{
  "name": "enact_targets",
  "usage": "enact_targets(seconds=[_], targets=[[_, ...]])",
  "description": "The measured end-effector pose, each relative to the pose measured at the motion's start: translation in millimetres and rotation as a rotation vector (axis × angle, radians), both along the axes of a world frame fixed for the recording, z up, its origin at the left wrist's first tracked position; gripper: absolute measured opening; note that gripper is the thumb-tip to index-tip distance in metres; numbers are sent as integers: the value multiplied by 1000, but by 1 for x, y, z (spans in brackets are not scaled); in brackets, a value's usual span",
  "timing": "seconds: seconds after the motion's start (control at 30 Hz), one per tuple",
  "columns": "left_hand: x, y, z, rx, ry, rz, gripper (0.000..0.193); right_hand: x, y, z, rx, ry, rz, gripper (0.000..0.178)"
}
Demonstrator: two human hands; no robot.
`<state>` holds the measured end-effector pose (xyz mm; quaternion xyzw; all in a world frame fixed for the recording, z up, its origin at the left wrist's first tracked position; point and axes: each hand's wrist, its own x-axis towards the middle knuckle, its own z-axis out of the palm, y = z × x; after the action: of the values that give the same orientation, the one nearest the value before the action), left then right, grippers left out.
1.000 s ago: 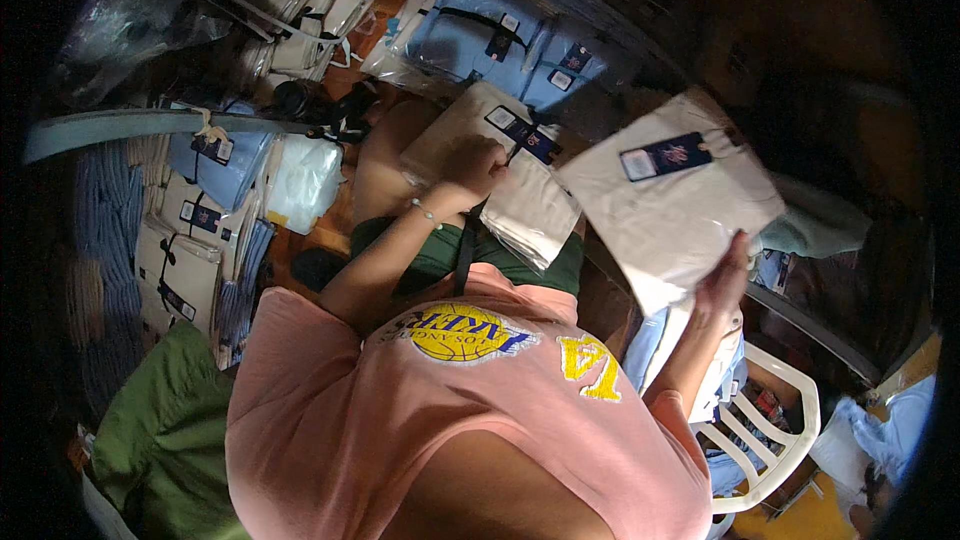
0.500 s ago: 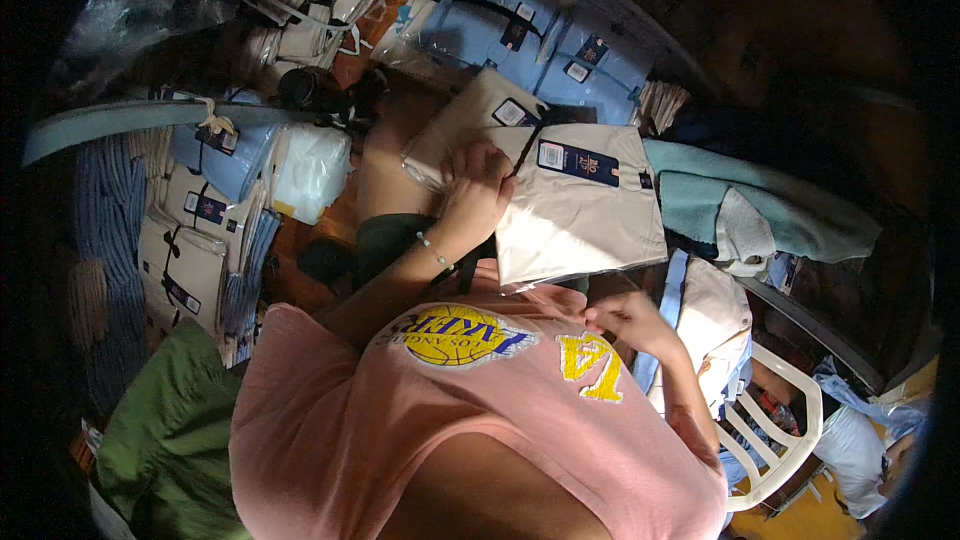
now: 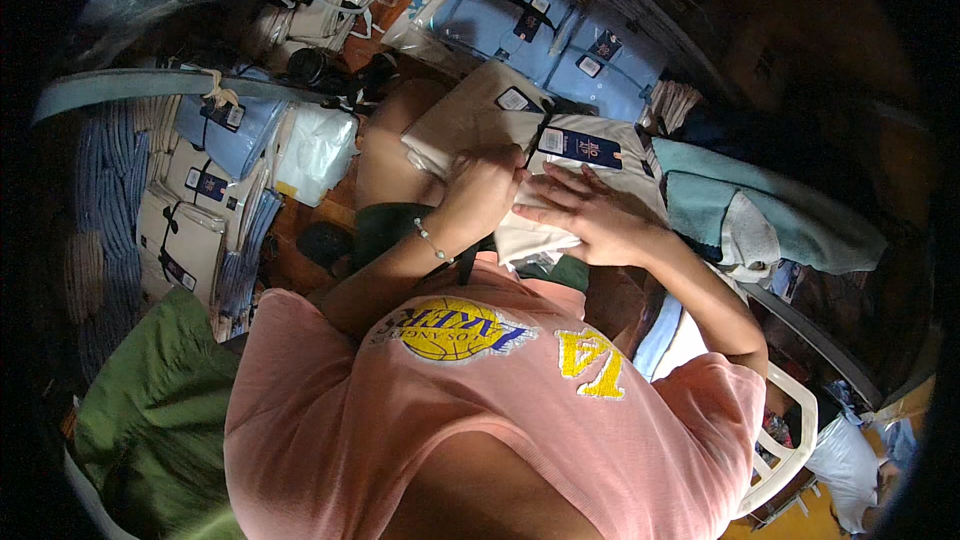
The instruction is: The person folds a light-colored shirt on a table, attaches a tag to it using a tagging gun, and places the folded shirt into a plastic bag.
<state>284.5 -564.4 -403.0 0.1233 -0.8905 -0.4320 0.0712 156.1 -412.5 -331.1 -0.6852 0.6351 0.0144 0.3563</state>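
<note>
A bundle of folded beige garments in clear plastic lies across my lap, one beige package (image 3: 470, 115) on the left and another beige package (image 3: 640, 172) on the right. A black strap (image 3: 537, 132) runs between them, down to the closed fingers of my left hand (image 3: 484, 198). My right hand (image 3: 590, 212) lies flat with fingers spread on the right package, beside my left hand. That package's near edge bends down below my palm. A dark blue tag (image 3: 580, 148) rests on it above my fingers, and a smaller tag (image 3: 522, 99) is on the left package.
Blue shirt packages (image 3: 500, 15) lie beyond the bundle. Stacks of blue and beige garments (image 3: 182, 240) stand at left, near a white plastic bag (image 3: 312, 155). A teal cloth (image 3: 770, 210) hangs at right above a white plastic chair (image 3: 795, 440). Green fabric (image 3: 150, 410) lies lower left.
My right hand has moved from in front of my chest up and onto the right beige package. The near edge of that package now bends down. My left hand stays at the strap.
</note>
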Motion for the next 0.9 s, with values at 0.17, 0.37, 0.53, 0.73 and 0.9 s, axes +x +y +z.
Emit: enact_targets(seconds=[0.17, 0.37, 0.53, 0.73, 0.9], targets=[[4, -4, 15, 26, -144, -71, 26, -8, -5, -19, -55, 87, -77, 66], [11, -2, 15, 55, -114, -61, 26, -5, -3, -34, -75, 128, -230, 64], [21, 4, 30, 162, -55, -115, 27, 10, -23, -41, -33, 238, -417, 67], [22, 6, 41, 226, -68, -208, 26, 28, -23, -50, -134, 139, -494, 79], [22, -2, 25, 213, -75, -279, 30, 0, 51, -15, -188, -555, -924, 48]])
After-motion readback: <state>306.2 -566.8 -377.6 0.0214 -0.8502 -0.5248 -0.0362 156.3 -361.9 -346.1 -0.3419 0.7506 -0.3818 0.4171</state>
